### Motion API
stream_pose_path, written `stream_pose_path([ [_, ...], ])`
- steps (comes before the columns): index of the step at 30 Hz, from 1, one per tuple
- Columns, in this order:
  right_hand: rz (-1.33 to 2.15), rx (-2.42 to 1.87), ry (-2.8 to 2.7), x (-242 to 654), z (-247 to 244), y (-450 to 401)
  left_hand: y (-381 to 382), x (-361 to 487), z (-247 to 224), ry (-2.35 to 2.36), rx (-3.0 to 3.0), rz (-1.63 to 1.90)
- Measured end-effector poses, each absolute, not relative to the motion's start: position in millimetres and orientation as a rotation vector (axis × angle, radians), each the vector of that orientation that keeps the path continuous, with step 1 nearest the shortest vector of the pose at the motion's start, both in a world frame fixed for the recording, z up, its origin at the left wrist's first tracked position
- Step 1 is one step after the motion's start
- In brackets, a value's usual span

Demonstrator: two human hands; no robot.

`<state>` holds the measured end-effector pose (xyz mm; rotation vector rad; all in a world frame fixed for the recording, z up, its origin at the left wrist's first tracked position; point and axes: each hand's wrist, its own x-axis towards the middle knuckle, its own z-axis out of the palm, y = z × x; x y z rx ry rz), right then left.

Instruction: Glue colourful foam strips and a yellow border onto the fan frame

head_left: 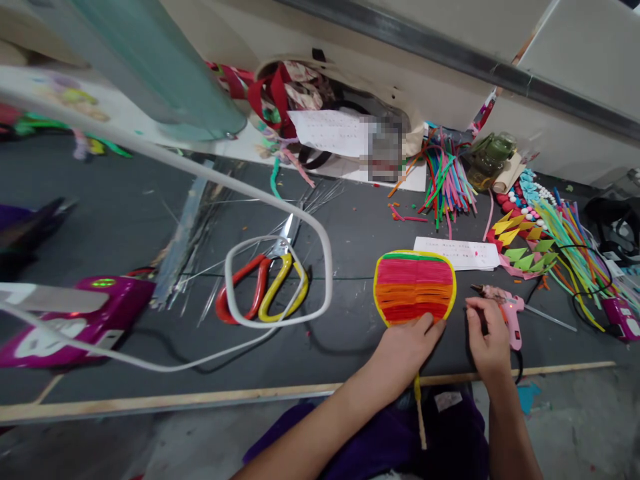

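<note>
A round hand fan [416, 288] lies on the dark tabletop, striped in pink, orange and red pipe cleaners, with a bit of green at its top and a yellow rim. My left hand [411, 341] grips its lower edge, fingers bent over the red stripes. The yellow handle [419, 407] sticks out below that hand, past the table's edge. To the right, my right hand [489, 337] is loosely curved, thumb and forefinger apart, with nothing visible in it. Just beyond its fingers a pink glue gun [513, 319] lies on the table.
Scissors [263, 287] with red and yellow handles lie left under a white cable loop [327, 267]. A purple device [120, 307] stands farther left. Bundled pipe cleaners [450, 180], a paper slip [457, 253], a green bottle [493, 160] and a cloth bag [410, 100] lie behind.
</note>
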<state>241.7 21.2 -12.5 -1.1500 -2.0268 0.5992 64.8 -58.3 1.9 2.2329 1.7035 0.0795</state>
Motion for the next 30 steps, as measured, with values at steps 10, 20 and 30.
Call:
stream_pose_path([
  [10,1.341,-1.170,-1.459,242.3,-11.5,9.1,-59.9,65.8,3.1,1.720,2.233,0.099],
  [20,1.319,-1.050,-1.333,242.5,4.4,-3.1,-61.7,66.3,-1.2,1.737,2.225,0.162],
  [30,1.137,-1.032,-1.340,265.8,17.8,-20.6,-60.2,65.7,5.3,1.722,2.186,0.038],
])
